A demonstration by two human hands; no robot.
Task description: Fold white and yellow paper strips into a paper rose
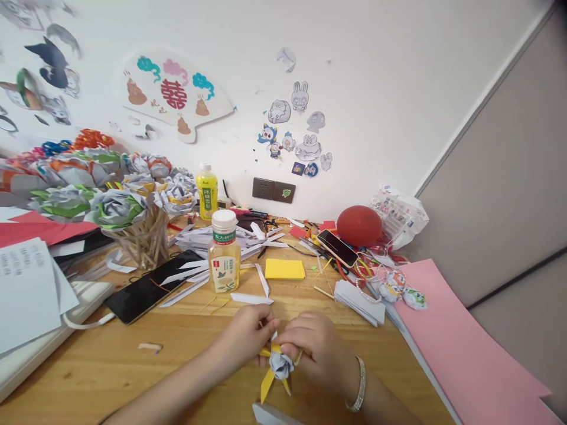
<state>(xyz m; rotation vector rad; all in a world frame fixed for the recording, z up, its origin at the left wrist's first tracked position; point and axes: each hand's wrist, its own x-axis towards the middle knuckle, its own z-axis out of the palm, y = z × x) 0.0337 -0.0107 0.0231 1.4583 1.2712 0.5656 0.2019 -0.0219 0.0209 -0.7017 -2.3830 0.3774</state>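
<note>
A small paper flower [280,365] with a whitish-grey folded centre and yellow paper strips [267,385] sticking out is held between my two hands, low over the wooden table. My left hand [253,332] pinches at the flower's upper left side, its fingertips partly hidden. Curled round the right side of the same flower is my right hand [316,348], with thumb and fingers pressed on its edge. A folded white paper strip [272,415] lies just below the flower, at the bottom of the view.
Two drink bottles [225,254] stand behind my hands. Yellow paper sheets [284,269], white strips, a phone [337,248] and a red balloon [359,225] lie further back. At left are a black tablet [148,289] and paper flowers [117,208] on sticks; pink sheets [460,330] cover the right.
</note>
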